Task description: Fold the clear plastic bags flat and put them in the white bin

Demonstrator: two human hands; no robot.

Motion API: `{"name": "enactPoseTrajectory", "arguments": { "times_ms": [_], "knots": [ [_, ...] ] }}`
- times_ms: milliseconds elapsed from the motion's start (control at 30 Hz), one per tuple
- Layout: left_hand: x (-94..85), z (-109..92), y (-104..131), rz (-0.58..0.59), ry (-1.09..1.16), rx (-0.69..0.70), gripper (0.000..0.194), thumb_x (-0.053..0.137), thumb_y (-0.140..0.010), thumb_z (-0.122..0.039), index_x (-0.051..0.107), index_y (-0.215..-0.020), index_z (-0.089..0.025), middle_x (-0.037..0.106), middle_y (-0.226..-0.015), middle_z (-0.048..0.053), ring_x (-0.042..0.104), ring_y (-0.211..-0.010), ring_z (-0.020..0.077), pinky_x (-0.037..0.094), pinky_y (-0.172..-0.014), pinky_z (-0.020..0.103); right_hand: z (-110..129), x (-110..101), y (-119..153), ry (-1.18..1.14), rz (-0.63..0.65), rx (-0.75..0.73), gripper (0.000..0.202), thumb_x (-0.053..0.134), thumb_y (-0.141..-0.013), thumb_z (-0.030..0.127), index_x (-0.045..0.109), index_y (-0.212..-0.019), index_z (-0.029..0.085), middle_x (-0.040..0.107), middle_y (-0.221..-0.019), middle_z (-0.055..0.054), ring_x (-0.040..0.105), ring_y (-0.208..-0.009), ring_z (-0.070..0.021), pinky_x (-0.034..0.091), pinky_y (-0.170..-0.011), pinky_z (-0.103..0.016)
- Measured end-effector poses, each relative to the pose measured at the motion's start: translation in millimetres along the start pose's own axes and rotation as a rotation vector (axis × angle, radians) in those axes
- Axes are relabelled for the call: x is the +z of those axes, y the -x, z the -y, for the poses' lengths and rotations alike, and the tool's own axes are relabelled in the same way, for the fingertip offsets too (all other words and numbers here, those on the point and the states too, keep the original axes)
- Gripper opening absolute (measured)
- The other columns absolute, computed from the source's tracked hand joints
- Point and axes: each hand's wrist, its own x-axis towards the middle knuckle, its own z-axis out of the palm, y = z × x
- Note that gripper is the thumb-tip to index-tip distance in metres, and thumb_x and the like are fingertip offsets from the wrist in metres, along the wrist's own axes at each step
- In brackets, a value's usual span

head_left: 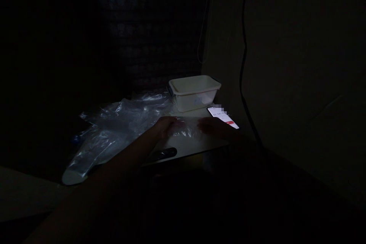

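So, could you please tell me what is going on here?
In a very dim room, a person has the left hand and the right hand at either side of a piece of clear plastic over a table; it is too dark to make out the grip. A heap of clear plastic lies to the left. An open, pale tub stands at the back, and a lit phone lies just beyond the right hand.

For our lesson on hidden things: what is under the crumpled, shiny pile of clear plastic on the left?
A pale, rounded tabletop edge shows from under the near end of the pile. Whatever else lies beneath is covered by folds and glare.
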Motion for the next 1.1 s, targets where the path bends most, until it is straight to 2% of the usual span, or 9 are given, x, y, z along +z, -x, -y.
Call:
{"name": "enactPoseTrajectory", "arguments": {
  "times_ms": [100,233,300,433,567,700,967,1100],
  "knots": [
    [-2.9,2.1,-1.8,0.006,-0.052,0.012,0.012,0.045,-0.066,-0.003,0.053,-0.061,-0.011,0.060,-0.052,0.003,0.057,-0.046,0.0105,0.044,-0.044,0.018,2.2,1.9,2.4,-0.023,-0.026,0.003,0.017,0.046,-0.073,0.011,0.062,-0.068,0.016,0.065,-0.063,-0.002,0.060,-0.061,-0.0102,0.048,-0.060,-0.022],
    [-6.8,4.7,-4.8,-0.023,-0.134,0.054,0.007,0.051,-0.063,-0.006,0.053,-0.058,-0.011,0.051,-0.042,-0.002,0.045,-0.032,0.0059,0.032,-0.032,0.015,5.7,5.2,5.2,-0.045,-0.068,0.030,0.020,0.044,-0.074,0.009,0.061,-0.065,0.016,0.064,-0.061,-0.002,0.060,-0.060,-0.0102,0.047,-0.061,-0.023],
    [-8.5,4.9,-5.4,-0.017,-0.137,0.061,0.006,0.053,-0.061,-0.006,0.053,-0.059,-0.011,0.051,-0.042,-0.003,0.042,-0.031,0.0053,0.030,-0.030,0.015,6.6,6.1,5.2,-0.048,-0.085,0.048,0.020,0.045,-0.074,0.008,0.061,-0.063,0.016,0.064,-0.059,-0.002,0.059,-0.058,-0.0100,0.046,-0.060,-0.023],
    [-10.6,4.1,-5.7,0.048,-0.106,0.029,0.007,0.050,-0.062,-0.007,0.053,-0.060,-0.012,0.052,-0.044,-0.003,0.045,-0.034,0.0061,0.035,-0.035,0.015,6.4,4.8,3.7,-0.060,-0.075,0.050,0.023,0.043,-0.076,0.009,0.060,-0.063,0.015,0.063,-0.057,-0.002,0.058,-0.054,-0.0095,0.046,-0.057,-0.023],
    [-10.4,4.6,-6.9,0.045,-0.080,0.002,0.009,0.048,-0.065,-0.009,0.052,-0.058,-0.012,0.050,-0.042,-0.001,0.048,-0.035,0.0078,0.039,-0.037,0.017,6.1,2.6,3.7,-0.057,-0.062,0.030,0.023,0.042,-0.075,0.008,0.061,-0.066,0.015,0.063,-0.059,-0.003,0.059,-0.059,-0.0100,0.047,-0.060,-0.023],
    [-7.4,4.8,-5.6,0.046,-0.057,0.007,0.011,0.046,-0.064,-0.005,0.051,-0.057,-0.012,0.049,-0.041,-0.001,0.048,-0.035,0.0082,0.042,-0.039,0.017,5.3,2.6,2.5,-0.024,-0.047,0.007,0.016,0.048,-0.071,0.008,0.061,-0.066,0.016,0.062,-0.059,-0.001,0.057,-0.055,-0.0087,0.046,-0.057,-0.022],
    [-5.1,0.7,0.9,0.103,0.092,-0.015,0.021,0.038,-0.061,0.002,0.052,-0.069,-0.011,0.056,-0.052,0.002,0.055,-0.044,0.0104,0.049,-0.046,0.022,5.2,3.5,1.2,-0.034,-0.001,-0.035,0.008,0.056,-0.064,0.011,0.061,-0.067,0.016,0.059,-0.054,0.001,0.054,-0.050,-0.0069,0.043,-0.051,-0.020],
    [-8.7,0.8,-1.0,0.114,0.106,-0.030,0.023,0.039,-0.061,0.001,0.051,-0.075,-0.012,0.057,-0.056,0.002,0.055,-0.043,0.0106,0.047,-0.041,0.020,7.5,4.1,4.9,-0.025,0.013,-0.058,0.010,0.056,-0.063,0.013,0.062,-0.071,0.017,0.059,-0.055,0.001,0.054,-0.051,-0.0076,0.043,-0.053,-0.022]
  ]
}}
